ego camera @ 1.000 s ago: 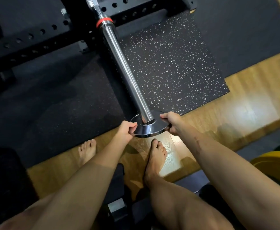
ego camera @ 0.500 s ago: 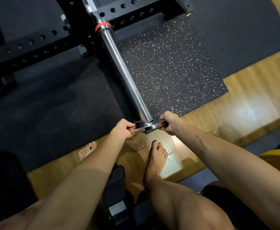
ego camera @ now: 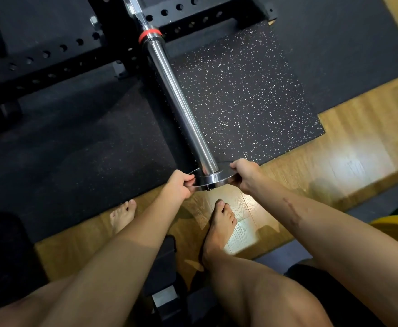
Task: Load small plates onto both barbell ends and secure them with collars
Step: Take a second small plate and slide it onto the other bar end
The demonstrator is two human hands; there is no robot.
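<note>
Plate (ego camera: 213,178) just on sleeve (ego camera: 179,100) tip, 6 o'clock end. Left hand (ego camera: 177,186) pinches rim at 9 o'clock, right hand (ego camera: 245,174) at 3. Uneven push could cock plate, jam it.

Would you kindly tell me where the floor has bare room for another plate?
Bare: the speckled mat right of the barbell sleeve, and the wood floor beyond it. Crowded: around both feet, below the small plate and near the rack.
</note>
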